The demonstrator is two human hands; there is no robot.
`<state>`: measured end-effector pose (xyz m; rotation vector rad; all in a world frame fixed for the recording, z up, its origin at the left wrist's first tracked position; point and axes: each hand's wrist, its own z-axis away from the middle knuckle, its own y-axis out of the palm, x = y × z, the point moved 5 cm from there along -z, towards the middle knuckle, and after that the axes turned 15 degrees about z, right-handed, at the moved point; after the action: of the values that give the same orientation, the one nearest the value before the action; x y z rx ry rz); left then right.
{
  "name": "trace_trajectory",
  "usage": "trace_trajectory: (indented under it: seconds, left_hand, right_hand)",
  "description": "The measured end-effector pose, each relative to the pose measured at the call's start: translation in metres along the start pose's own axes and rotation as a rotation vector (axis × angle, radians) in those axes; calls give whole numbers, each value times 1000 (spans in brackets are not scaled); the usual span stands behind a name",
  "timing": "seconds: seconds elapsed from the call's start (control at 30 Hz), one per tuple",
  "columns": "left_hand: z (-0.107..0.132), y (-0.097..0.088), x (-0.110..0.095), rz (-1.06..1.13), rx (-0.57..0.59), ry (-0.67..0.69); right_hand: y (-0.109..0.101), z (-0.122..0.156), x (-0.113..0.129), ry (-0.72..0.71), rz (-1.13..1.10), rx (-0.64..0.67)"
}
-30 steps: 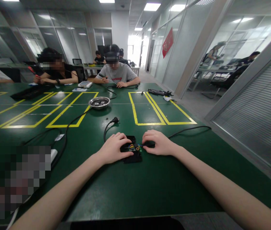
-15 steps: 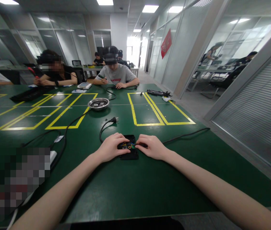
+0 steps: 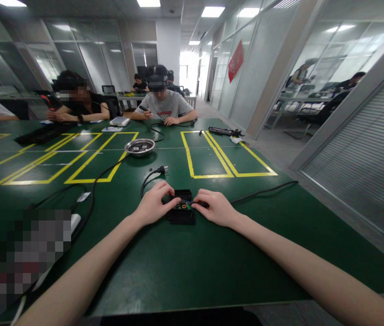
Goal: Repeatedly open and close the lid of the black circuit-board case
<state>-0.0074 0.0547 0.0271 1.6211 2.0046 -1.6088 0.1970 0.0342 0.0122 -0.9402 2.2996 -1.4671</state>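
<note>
A small black open casing (image 3: 181, 217) with a green circuit board (image 3: 184, 206) inside lies on the green table (image 3: 192, 271) in front of me. My left hand (image 3: 153, 206) rests at its left side, fingers curled and pinching at the board's left edge. My right hand (image 3: 214, 208) sits at its right side, fingers closed on the black cable (image 3: 263, 189) where it enters the casing. A second black cord with a plug (image 3: 162, 170) curls just behind my left hand.
A metal bowl (image 3: 139, 146) holding small parts stands farther back among yellow floor-tape rectangles (image 3: 212, 158). Two people sit working at the far edge. Cables (image 3: 86, 203) and a white block (image 3: 75, 222) lie at the left. A black tool (image 3: 224, 131) lies far right.
Both hands and the casing have shifted slightly away from me and left. My left fingers have lifted off the casing top and now pinch at the board's edge.
</note>
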Motion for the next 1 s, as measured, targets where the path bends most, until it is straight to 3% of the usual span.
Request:
trace_trajectory:
  seconds: [0.23, 0.43, 0.6, 0.8, 1.0]
  left_hand:
    - [-2, 2, 5, -229, 131, -33]
    - [-4, 4, 7, -272, 143, -155]
    - [-5, -1, 8, -178, 94, -264]
    - [-5, -9, 2, -102, 37, -271]
    - [-3, -5, -2, 49, 160, -313]
  right_hand:
    - [-1, 0, 0, -7, -4, -12]
    - [-4, 0, -1, -5, 2, -35]
    - [-6, 0, 5, -12, -16, -73]
    - [-10, 1, 11, -77, -10, -84]
    - [-16, 4, 12, -189, -3, 22]
